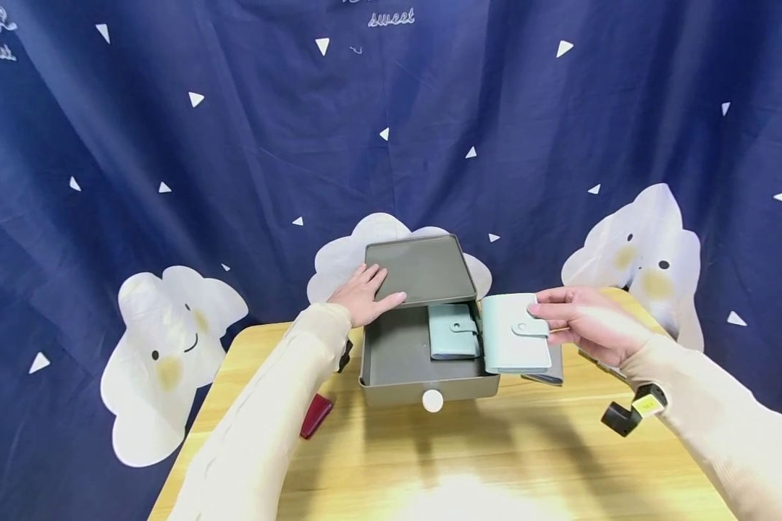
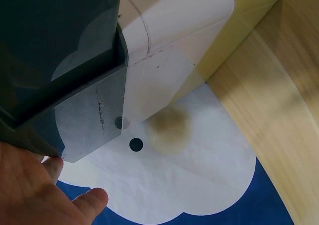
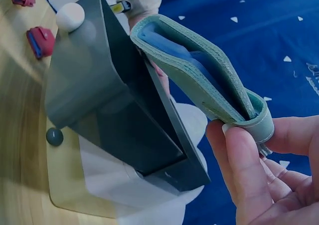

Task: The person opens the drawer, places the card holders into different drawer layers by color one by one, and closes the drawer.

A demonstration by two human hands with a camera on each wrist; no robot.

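Observation:
My right hand (image 1: 589, 322) pinches a pale mint snap-strap card holder (image 1: 511, 336) at its strap end, beside the right wall of a pulled-out grey drawer (image 1: 394, 354). In the right wrist view, thumb and fingers grip the card holder (image 3: 199, 70) by the strap, its edge showing blue sleeves inside. Another mint card holder (image 1: 452, 333) lies in the drawer's right part. My left hand (image 1: 361, 295) rests on the left edge of the grey top (image 1: 420, 268) of the drawer unit, fingers extended and thumb spread. In the left wrist view, its fingertips touch the grey casing (image 2: 94, 105).
A white round knob (image 1: 433, 401) sticks out from the drawer front. White and yellowish tiers (image 3: 75, 192) stand under the grey one. Red card holders (image 3: 42, 41) lie on the wooden table (image 1: 339, 470), left of the unit. Behind hangs a blue curtain (image 1: 267, 145) with white clouds.

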